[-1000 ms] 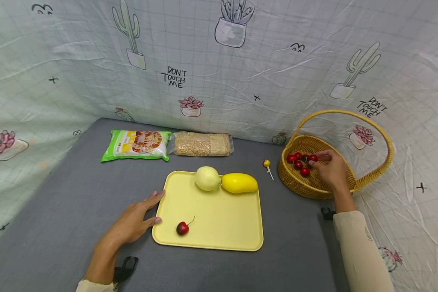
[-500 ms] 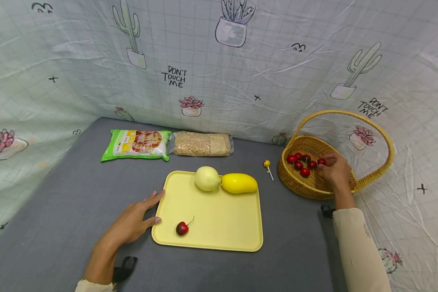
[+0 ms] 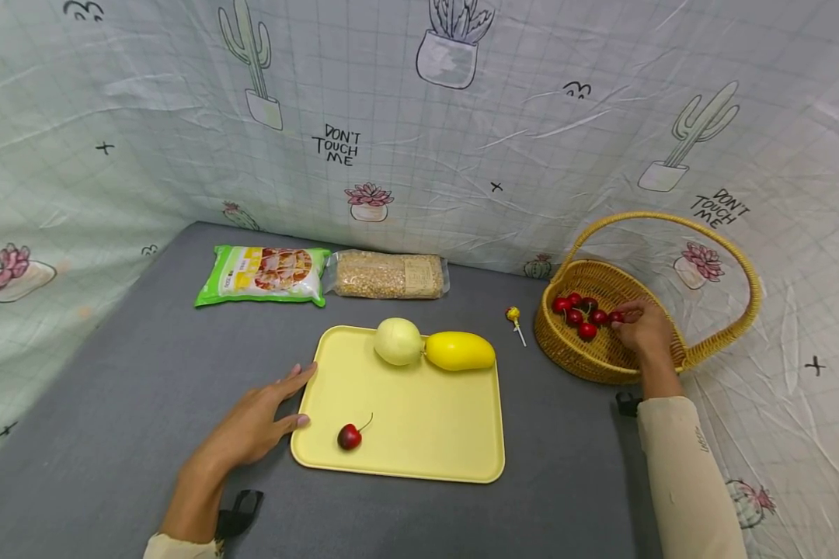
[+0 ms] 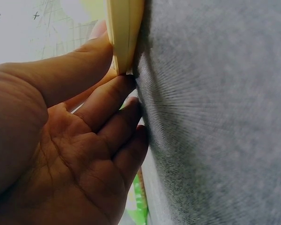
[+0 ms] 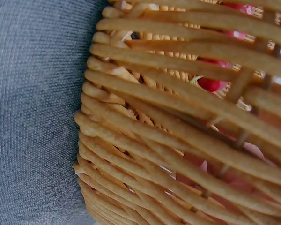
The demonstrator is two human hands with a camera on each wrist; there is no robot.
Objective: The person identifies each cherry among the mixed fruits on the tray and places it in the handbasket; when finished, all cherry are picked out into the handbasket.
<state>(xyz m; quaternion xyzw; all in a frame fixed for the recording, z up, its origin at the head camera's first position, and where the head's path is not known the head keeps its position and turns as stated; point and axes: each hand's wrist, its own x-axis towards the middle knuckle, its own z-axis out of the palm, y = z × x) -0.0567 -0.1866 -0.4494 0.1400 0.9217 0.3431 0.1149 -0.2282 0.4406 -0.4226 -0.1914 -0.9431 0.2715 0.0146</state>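
Note:
My left hand (image 3: 252, 427) rests at the left edge of a yellow tray (image 3: 419, 435). In the left wrist view, thumb and index finger touch the tray's rim (image 4: 124, 37), other fingers reaching the cloth. On the tray lie one red cherry (image 3: 349, 437) with a stem, a pale green round fruit or vegetable (image 3: 398, 341) and a yellow mango-like fruit (image 3: 459, 351). Inside the wicker basket (image 3: 566, 357), my right hand (image 3: 646, 334) pinches a cherry (image 3: 616, 317) beside several other cherries (image 3: 587, 331). The basket wall (image 5: 178, 117) mostly hides that hand in the right wrist view.
A green-and-white food bag (image 3: 266, 273) and a clear packet of grain (image 3: 388, 276) lie along the back. A yellow-wrapped lollipop (image 3: 513, 314) lies between tray and basket. The basket's tall handle (image 3: 744, 272) arches over it. A patterned cloth (image 3: 461, 140) hangs behind the grey tabletop (image 3: 147, 373).
My right hand has shifted a little right inside the basket, with the cherry at its fingertips moving along and away from the others. My left hand and the tray stay put.

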